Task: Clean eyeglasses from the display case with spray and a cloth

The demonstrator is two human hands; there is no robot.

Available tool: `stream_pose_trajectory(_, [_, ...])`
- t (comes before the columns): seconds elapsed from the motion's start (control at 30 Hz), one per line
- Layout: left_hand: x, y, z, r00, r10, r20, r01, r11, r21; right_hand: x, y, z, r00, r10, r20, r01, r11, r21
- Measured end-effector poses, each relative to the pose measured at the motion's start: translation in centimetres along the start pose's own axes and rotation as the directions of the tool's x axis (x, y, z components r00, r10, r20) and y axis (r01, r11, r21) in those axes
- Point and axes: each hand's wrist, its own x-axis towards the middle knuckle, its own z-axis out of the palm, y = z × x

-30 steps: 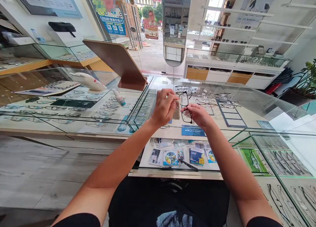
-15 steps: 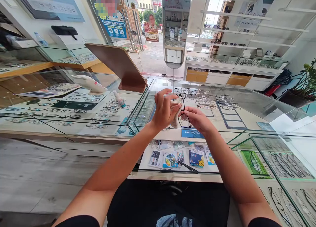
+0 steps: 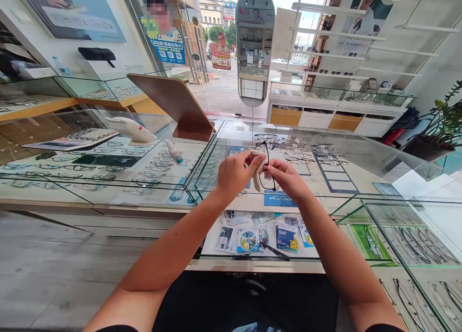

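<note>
Hovering above the glass counter (image 3: 361, 166), both hands meet in mid-air right in front of the person. The left hand (image 3: 234, 174) is curled tight, thumb and fingers pinching a pale cloth (image 3: 257, 178) and pressing it against a pair of black-framed glasses (image 3: 267, 179). The right hand (image 3: 288, 178) is closed too, its fingertips clamped on the frame from the other side (the lower lens sits right between the two hands, the upper rim pokes up above them). The glasses stand on end, one lens over the other, clear of the counter, with the cloth hanging down just left of them.

Over on the left stretch of counter, a small white bottle (image 3: 175, 151) lies tilted on the glass, well apart from the hands, and a white handheld device (image 3: 130, 129) rests farther back beside a brown slanted stand (image 3: 173, 103). Under the glass, rows of frames are laid out. Below the hands, on a lower shelf, colourful leaflets (image 3: 249, 239) are spread flat with a dark pen (image 3: 274, 249) lying across them. A potted plant (image 3: 443, 125) sits at the far right.
</note>
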Motion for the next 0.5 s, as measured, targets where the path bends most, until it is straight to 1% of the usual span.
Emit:
stream_pose_trajectory(0.07, [0.1,0.0,0.1,0.997,-0.030,0.072,0.035,0.997,-0.068,0.1,0.1,-0.1,1.000,0.001,0.001,-0.001,1.000,-0.018])
stream_pose_trajectory(0.13, [0.3,-0.1,0.4,0.988,-0.061,0.140,0.093,0.969,-0.229,0.1,0.2,-0.2,1.000,0.008,0.002,-0.008,1.000,-0.024])
stream_pose_trajectory(0.17, [0.4,-0.2,0.6,0.981,-0.073,0.177,0.130,0.934,-0.332,0.1,0.3,-0.3,1.000,0.012,0.000,-0.012,1.000,-0.026])
stream_pose_trajectory(0.23, [0.6,-0.5,1.2,0.966,-0.091,0.241,0.208,0.828,-0.520,0.2,0.4,-0.3,1.000,0.017,-0.014,-0.017,0.999,-0.033])
stream_pose_trajectory(0.3, [0.9,-0.9,1.8,0.955,-0.122,0.271,0.274,0.714,-0.645,0.2,0.6,-0.3,0.999,0.022,-0.033,-0.024,0.999,-0.035])
stream_pose_trajectory(0.4, [1.1,-1.4,2.6,0.937,-0.181,0.298,0.348,0.535,-0.770,0.3,0.8,-0.2,0.998,0.043,-0.043,-0.044,0.999,-0.015])
stream_pose_trajectory(0.5, [1.2,-1.7,2.9,0.920,-0.186,0.346,0.392,0.373,-0.841,0.3,0.9,0.1,0.997,0.067,-0.032,-0.065,0.997,0.051])
